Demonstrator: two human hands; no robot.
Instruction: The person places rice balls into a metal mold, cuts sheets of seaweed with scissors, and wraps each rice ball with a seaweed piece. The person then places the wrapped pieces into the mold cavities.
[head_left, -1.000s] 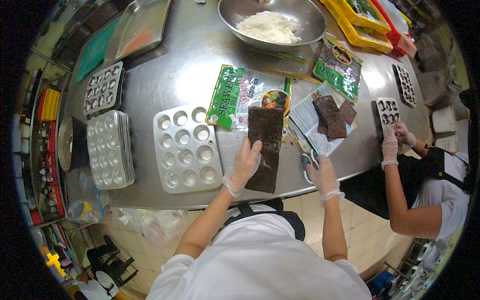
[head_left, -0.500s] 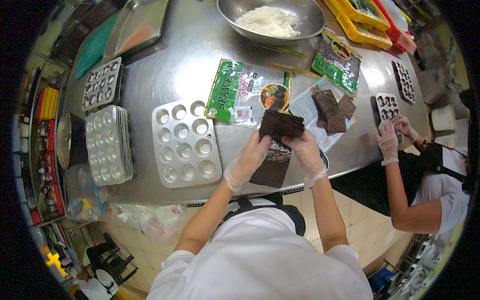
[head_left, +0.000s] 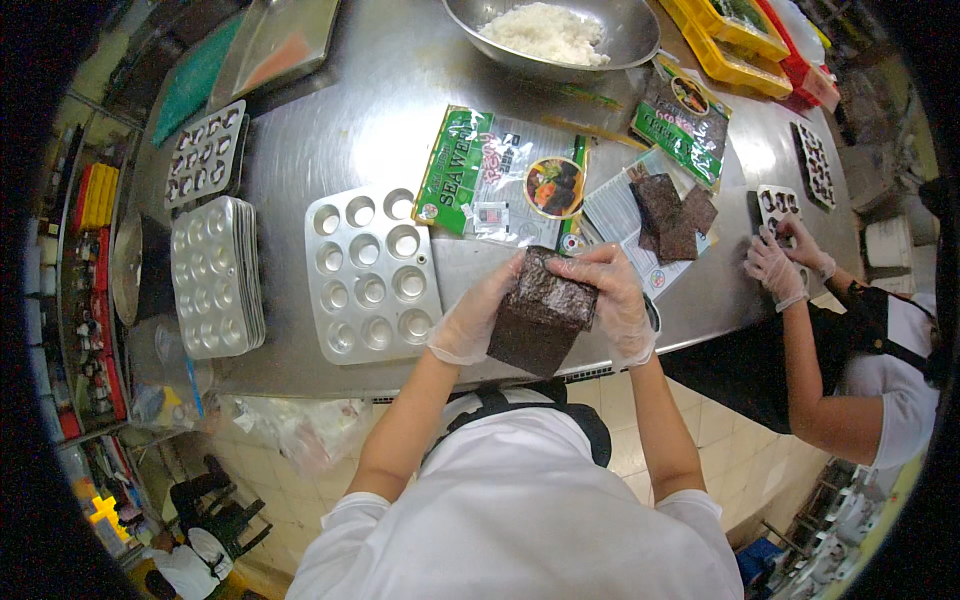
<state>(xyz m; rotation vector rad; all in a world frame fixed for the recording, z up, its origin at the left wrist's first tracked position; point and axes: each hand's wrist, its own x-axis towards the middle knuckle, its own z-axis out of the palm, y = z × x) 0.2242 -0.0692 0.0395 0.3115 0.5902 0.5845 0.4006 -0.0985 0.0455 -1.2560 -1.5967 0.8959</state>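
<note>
Both my hands wear clear gloves and hold a folded stack of dark seaweed sheets (head_left: 540,315) lifted above the near edge of the steel table (head_left: 400,80). My left hand (head_left: 478,320) grips its left side, and my right hand (head_left: 612,300) grips its top right corner. Just left of my hands lies an empty silver muffin tray (head_left: 372,272). Behind the stack lies an opened green seaweed packet (head_left: 500,178).
A bowl of white rice (head_left: 548,32) stands at the back. More cut seaweed pieces (head_left: 672,215) lie on a packet at right. Stacked muffin trays (head_left: 215,275) sit at left. A co-worker's gloved hands (head_left: 785,262) work at a small mould tray (head_left: 775,203). Yellow crates (head_left: 735,35) are far right.
The seaweed lay flat on the table under my left hand a second ago. Both hands have since folded it and lifted it up off the table.
</note>
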